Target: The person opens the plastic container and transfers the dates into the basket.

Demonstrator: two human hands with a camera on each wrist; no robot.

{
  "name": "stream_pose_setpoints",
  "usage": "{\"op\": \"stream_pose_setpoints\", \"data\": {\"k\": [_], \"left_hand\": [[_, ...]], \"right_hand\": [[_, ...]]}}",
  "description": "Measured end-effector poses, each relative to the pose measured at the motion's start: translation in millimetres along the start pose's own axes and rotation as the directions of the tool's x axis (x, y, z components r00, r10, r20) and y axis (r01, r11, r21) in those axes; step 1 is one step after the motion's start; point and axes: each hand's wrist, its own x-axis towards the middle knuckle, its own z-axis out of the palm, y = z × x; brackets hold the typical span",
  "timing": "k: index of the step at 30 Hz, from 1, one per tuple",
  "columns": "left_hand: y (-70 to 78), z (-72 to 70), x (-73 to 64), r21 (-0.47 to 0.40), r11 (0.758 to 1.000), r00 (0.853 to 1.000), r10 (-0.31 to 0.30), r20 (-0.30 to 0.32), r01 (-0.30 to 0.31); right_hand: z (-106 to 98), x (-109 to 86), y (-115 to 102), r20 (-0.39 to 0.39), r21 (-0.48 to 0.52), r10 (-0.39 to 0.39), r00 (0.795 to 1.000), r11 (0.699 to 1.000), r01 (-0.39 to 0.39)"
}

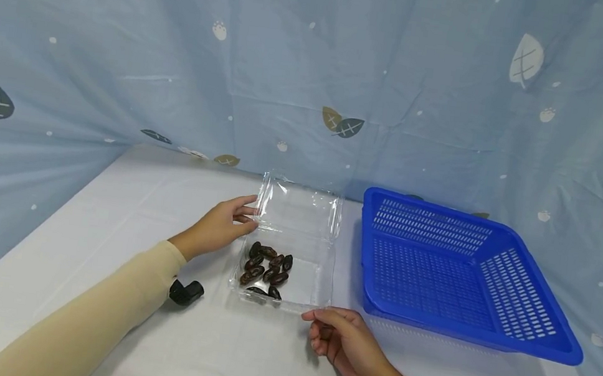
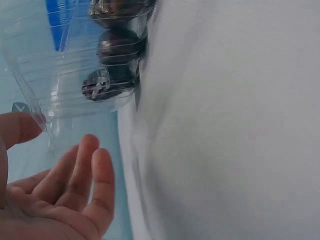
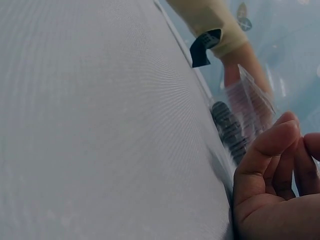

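A clear plastic hinged box (image 1: 301, 279) lies on the table with its lid (image 1: 299, 206) raised at the back. Several dark brown, glossy, oval pieces that look like dates (image 1: 271, 269) are gathered on the left side of its base. My left hand (image 1: 223, 225) is at the box's left side by the hinge; in the left wrist view its thumb (image 2: 22, 129) touches the plastic edge, with the other fingers spread apart. My right hand (image 1: 347, 344) is at the front right corner, index fingertip right at the rim, other fingers loosely curled.
A large blue perforated plastic basket (image 1: 486, 339) stands to the right of the box. White cloth (image 1: 191, 350) covers the table, and a blue leaf-print curtain (image 1: 273, 53) hangs behind. A small black device (image 1: 186, 292) sits at my left wrist.
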Motion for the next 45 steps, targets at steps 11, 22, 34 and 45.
{"op": "stream_pose_setpoints", "data": {"k": [11, 22, 34, 45], "left_hand": [[-6.9, -5.2, -13.7, -0.098, 0.992, 0.992, -0.065, 0.105, 0.075], [-5.6, -8.5, -20.3, -0.073, 0.989, 0.985, -0.118, 0.127, 0.128], [-9.0, -9.6, -29.9, -0.066, 0.992, 0.983, -0.098, 0.158, 0.110], [-10.9, -2.2, -33.5, -0.102, 0.991, 0.978, -0.061, 0.198, 0.082]], "right_hand": [[1.6, 0.9, -0.7, 0.023, -0.006, -0.022, 0.999, 1.000, 0.022], [3.9, 1.9, -1.1, 0.057, -0.030, -0.001, 0.998, 1.000, 0.002], [31.1, -6.2, -38.1, 0.246, -0.368, -0.100, 0.964, 0.910, 0.189], [58.8, 45.4, -57.5, 0.116, -0.703, -0.285, 0.951, 0.653, 0.282]]}}
